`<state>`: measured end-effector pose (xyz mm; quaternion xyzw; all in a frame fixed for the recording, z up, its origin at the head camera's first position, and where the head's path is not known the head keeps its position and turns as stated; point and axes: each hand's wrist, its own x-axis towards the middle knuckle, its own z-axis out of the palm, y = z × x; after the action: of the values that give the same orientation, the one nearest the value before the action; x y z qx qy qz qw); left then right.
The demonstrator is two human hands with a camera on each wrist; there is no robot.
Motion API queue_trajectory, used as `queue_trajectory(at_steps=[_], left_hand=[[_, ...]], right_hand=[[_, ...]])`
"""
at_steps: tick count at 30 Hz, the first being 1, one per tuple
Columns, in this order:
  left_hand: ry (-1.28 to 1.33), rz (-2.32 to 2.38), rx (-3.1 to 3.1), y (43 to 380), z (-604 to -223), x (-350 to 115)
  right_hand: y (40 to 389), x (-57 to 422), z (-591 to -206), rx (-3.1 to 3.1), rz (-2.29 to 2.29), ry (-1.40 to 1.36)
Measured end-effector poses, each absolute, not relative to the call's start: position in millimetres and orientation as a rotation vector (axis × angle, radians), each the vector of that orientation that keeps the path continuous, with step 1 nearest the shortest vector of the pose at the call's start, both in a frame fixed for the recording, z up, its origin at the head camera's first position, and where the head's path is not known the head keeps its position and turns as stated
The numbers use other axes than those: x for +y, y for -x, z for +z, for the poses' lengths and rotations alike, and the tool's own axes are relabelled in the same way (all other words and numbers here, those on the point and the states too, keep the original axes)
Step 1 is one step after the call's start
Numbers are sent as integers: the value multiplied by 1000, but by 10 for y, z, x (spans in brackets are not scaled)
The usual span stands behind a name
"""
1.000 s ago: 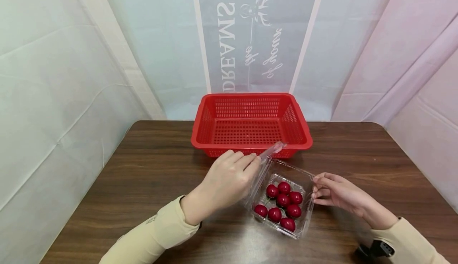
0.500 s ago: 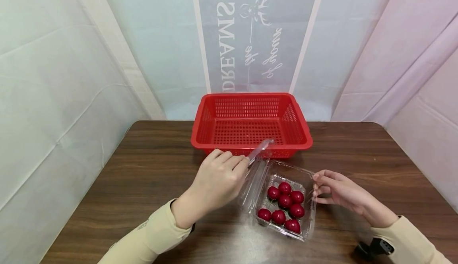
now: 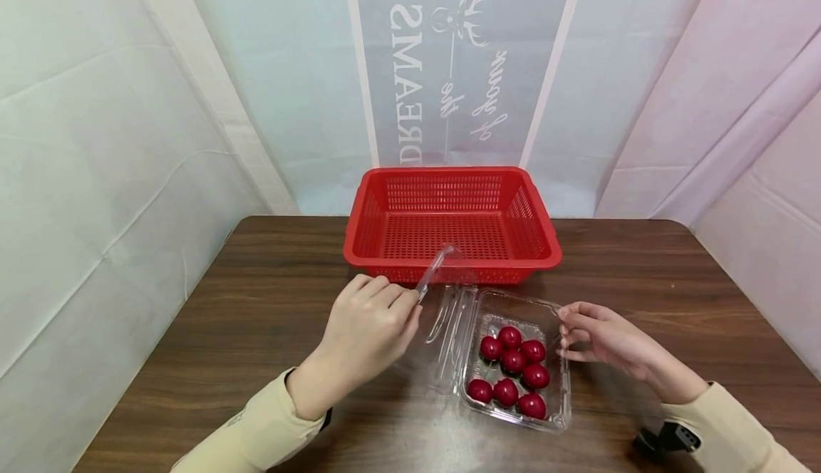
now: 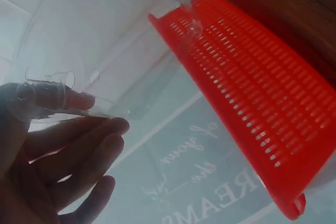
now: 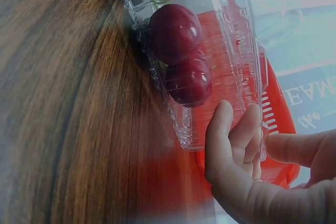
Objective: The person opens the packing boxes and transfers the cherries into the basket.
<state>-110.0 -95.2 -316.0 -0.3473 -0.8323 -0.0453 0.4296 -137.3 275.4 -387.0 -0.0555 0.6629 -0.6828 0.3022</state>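
Observation:
A clear plastic clamshell box (image 3: 564, 394) sits on the table with several dark red cherries (image 3: 513, 360) in its base. Its hinged lid (image 3: 431, 273) is raised and tilted to the left, and my left hand (image 3: 368, 327) pinches its edge. In the left wrist view, thumb and fingers of that hand (image 4: 73, 150) close on the lid's thin rim. My right hand (image 3: 606, 341) pinches the base's right rim near the back corner. The right wrist view shows this hand (image 5: 247, 166) with thumb outside the clear wall, cherries (image 5: 175, 34) behind the plastic, one with a green stem.
A red perforated plastic basket (image 3: 452, 263) stands behind the box, with nothing in it. The wooden table (image 3: 269, 316) reaches back to a printed curtain (image 3: 462, 67). White cloth hangs on both sides. A small black device (image 3: 667, 441) lies by the right sleeve.
My left hand has moved left and slightly down, swinging the lid wider open. The box base has shifted slightly right, while my right hand has stayed at its rim.

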Motion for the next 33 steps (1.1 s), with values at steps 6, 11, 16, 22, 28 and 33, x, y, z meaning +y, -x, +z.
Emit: queue_trajectory(at_steps=[6,11,16,22,28,33], left_hand=[[809,-173,-2107,1062,-3202,-996],[751,-203,-2134,1034,-3241,-1023],[696,-209,-2169,1006,-3280,-1053],[678,-198,-2190,991,-3331,-1093],[666,-167,-2218,974,-3390,-1140],[638,-131,-2252,950,-3443,-1183]], right_hand=[[1404,2711,-3869,1767,-1814,109],[1427,2698,-3870,1775,-1825,111],[1439,2680,-3875,1787,-1839,87],[1448,2662,-3886,1811,-1826,72],[1453,2651,-3884,1813,-1832,85],[1461,2641,-3884,1819,-1826,101]])
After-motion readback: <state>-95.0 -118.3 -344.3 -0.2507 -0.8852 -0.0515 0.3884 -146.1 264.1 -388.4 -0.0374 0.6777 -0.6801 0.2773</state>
